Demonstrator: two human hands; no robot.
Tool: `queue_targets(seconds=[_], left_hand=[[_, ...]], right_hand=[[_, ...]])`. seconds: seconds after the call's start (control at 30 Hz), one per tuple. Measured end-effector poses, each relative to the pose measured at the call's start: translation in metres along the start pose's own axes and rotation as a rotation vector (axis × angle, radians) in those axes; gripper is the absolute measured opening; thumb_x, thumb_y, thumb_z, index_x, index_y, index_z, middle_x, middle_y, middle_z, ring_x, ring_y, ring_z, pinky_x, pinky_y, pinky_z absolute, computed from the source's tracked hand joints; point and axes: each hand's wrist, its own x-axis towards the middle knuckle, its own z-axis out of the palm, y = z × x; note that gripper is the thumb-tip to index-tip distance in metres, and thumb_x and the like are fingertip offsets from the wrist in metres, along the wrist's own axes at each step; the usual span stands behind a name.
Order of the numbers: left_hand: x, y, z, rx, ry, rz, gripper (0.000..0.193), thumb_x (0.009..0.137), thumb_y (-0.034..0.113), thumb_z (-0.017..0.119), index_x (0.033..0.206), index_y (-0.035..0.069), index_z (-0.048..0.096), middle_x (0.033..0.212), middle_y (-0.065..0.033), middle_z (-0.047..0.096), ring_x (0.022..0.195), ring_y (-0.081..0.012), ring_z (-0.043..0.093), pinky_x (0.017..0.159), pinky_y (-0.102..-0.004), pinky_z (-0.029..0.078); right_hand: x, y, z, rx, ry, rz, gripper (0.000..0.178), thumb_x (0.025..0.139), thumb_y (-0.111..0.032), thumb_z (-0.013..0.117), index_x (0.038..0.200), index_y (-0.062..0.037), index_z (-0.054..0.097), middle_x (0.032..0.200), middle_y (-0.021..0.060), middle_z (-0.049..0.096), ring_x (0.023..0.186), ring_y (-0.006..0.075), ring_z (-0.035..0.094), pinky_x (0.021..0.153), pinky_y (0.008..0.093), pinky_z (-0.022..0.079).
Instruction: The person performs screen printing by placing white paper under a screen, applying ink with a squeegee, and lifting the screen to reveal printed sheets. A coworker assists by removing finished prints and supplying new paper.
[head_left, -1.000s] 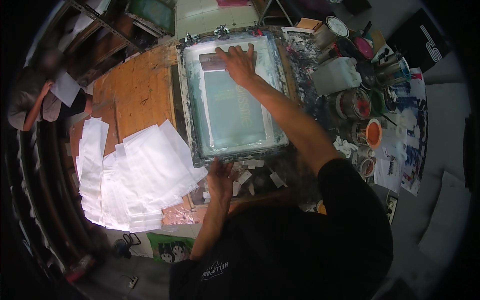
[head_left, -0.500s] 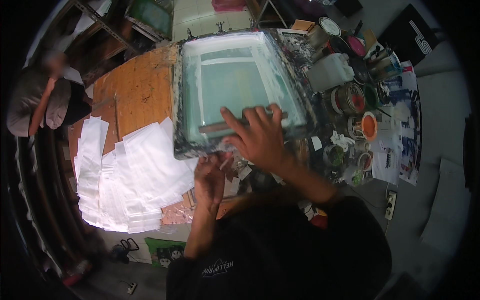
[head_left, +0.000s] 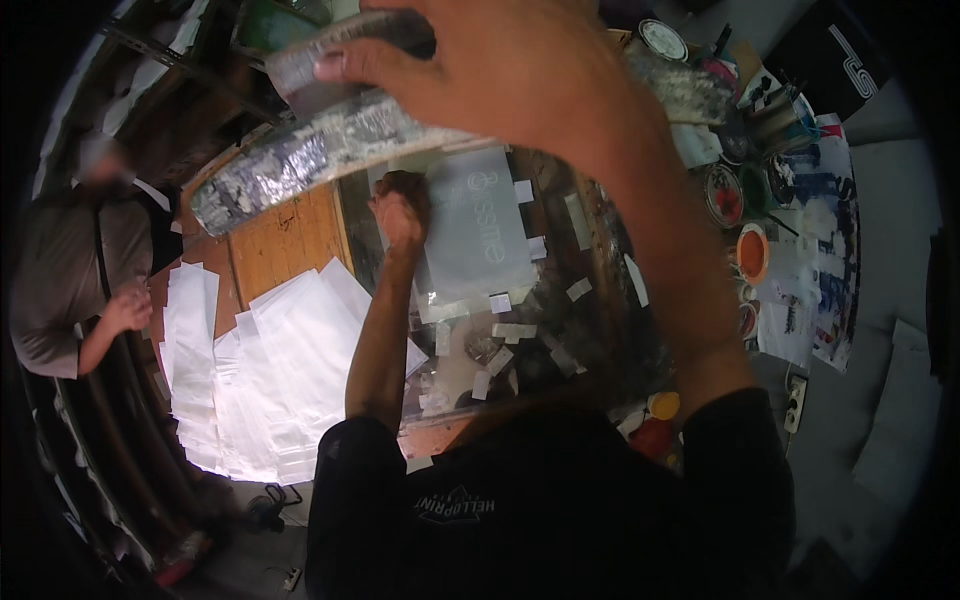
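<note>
Close to the camera, my right hand [head_left: 530, 75] is closed, with its thumb over a grey squeegee [head_left: 350, 50]; its fingertips run out past the top edge. Just below it is the tilted, raised edge of the screen frame [head_left: 310, 165], wrapped in shiny, paint-stained tape. Under the frame, a pale sheet [head_left: 475, 225] with light printed lettering lies on the dark work board [head_left: 450, 380]. My left hand [head_left: 402, 210] reaches to the sheet's far left side with curled fingers, seemingly pinching its edge; the fingertips are hidden.
A fanned pile of white sheets [head_left: 270, 370] covers the left of the wooden table [head_left: 285, 245]. Small tape pieces [head_left: 515, 331] dot the board. Paint cans [head_left: 752, 252] crowd the right side. Another person [head_left: 90, 270] stands at the left beside racks.
The screen frame has swung up from the board, uncovering the printed sheet. My right hand rose with the squeegee. My left hand moved from the frame's near edge forward to the sheet.
</note>
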Motion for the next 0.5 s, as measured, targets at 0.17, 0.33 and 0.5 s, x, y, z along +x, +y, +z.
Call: queue_targets(seconds=[0.17,0.33,0.5], left_hand=[[-0.013,0.008,-0.084,-0.620,0.065,-0.458,0.012,0.094,0.008,0.067,0.101,0.001,0.075,0.075,-0.0135,0.071,0.059,-0.0185,0.063,0.058,-0.0328,0.050],[-0.082,-0.189,-0.180,-0.309,0.317,-0.581,0.021,0.095,0.017,0.069,0.101,-0.002,0.076,0.069,-0.0124,0.071,0.059,-0.0209,0.069,0.058,-0.0357,0.054],[-0.228,-0.133,-0.197,0.369,0.343,-0.571,0.069,0.095,0.034,0.070,0.144,-0.008,0.046,0.147,-0.0334,0.046,0.138,-0.0458,0.045,0.118,-0.0561,0.033]], right_hand=[[-0.001,-0.020,-0.015,0.084,0.082,-0.006,0.043,0.104,-0.040,0.058,0.110,-0.0004,0.075,0.061,0.0081,0.063,0.053,0.0116,0.055,0.054,0.0312,0.051],[0.014,-0.008,-0.017,0.012,0.200,-0.030,0.040,0.096,-0.042,0.064,0.109,-0.0063,0.076,0.081,0.0188,0.072,0.074,0.0320,0.070,0.074,0.0434,0.055],[0.014,-0.025,-0.009,-0.042,0.262,0.066,0.040,0.092,-0.042,0.067,0.105,-0.0062,0.076,0.094,0.0236,0.074,0.092,0.0430,0.071,0.083,0.0488,0.055]])
